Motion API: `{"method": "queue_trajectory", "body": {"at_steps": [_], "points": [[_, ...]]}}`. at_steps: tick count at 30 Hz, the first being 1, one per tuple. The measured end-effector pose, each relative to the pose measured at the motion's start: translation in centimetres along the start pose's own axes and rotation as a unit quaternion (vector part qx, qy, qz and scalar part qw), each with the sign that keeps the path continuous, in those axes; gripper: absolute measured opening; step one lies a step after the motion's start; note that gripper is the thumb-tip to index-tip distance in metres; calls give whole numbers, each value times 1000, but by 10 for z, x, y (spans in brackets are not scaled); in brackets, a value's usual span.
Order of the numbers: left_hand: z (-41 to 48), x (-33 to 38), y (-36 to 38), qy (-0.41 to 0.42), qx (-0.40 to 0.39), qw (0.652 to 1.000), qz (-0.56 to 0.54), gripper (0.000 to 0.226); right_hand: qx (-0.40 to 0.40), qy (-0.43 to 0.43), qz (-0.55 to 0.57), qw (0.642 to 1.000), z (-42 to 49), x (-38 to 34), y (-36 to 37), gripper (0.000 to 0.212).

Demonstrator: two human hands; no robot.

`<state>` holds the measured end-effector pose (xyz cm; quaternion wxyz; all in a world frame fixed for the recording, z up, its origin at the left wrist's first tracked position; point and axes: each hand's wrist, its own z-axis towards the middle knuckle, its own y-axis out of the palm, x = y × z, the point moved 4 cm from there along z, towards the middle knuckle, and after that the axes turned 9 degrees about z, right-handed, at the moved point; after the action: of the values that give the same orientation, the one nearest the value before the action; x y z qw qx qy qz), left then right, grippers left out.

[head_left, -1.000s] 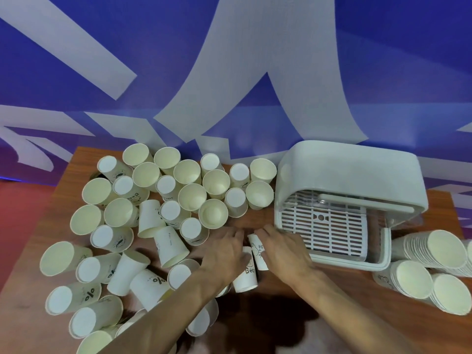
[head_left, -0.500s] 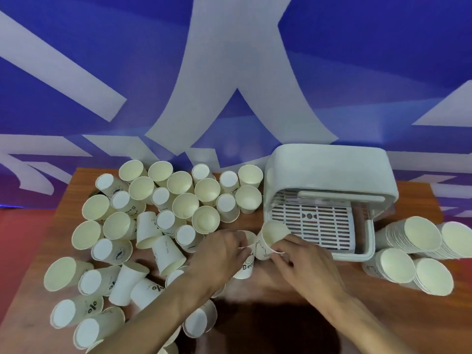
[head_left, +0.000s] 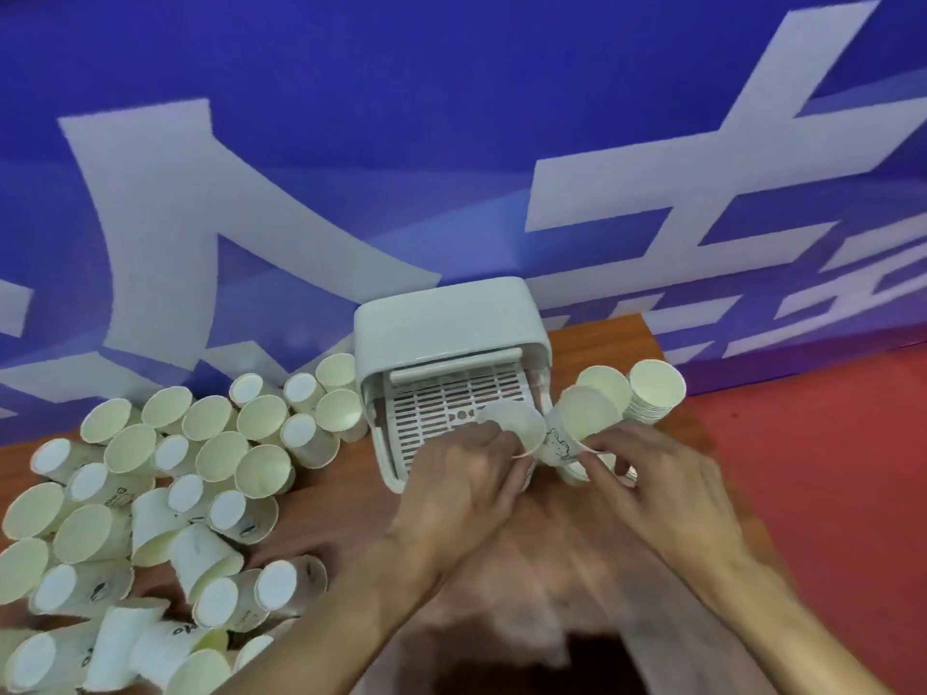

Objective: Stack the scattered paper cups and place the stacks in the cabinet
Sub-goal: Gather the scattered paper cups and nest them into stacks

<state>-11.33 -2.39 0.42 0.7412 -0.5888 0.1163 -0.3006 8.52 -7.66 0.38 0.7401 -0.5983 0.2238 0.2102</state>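
Paper, thin-walled, white: two cups held before the open cabinet (head_left: 446,318). The left hand (head_left: 466,474) curls round a plain cup (head_left: 519,428); the right hand (head_left: 667,474) pinches a printed cup (head_left: 559,446) near its edge. Judged light and easily crushed, so grip gently at the rolled rim. Scattered cups (head_left: 215,459) lie on the wooden table (head_left: 321,536) to the left, finished stacks (head_left: 657,388) to the right.

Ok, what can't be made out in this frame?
Head view throughout.
Whether the plain cup in the left hand and the printed cup in the right hand are nested: the hands and blur hide it.
The cabinet back: its roof covers it.
The stacks beside it: partly behind the hands, cups too small to count.
Loose cups, lower left: cut by the edge.
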Motion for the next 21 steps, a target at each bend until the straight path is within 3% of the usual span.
{"method": "queue_trajectory", "body": {"at_steps": [6,11,17,21], "points": [[39,68,52,51,9,998,-23,26,55,39,0,998,-28,96,-40,10],[40,83,82,13,-7,998,-54,15,19,17,-1,1000,-36,144,-31,14],[33,91,108,-12,-55,998,-32,23,-21,-26,3,999,-28,171,-10,6],[31,88,131,-27,-101,995,-6,17,-72,-42,-11,996,-17,183,9,17]]}}
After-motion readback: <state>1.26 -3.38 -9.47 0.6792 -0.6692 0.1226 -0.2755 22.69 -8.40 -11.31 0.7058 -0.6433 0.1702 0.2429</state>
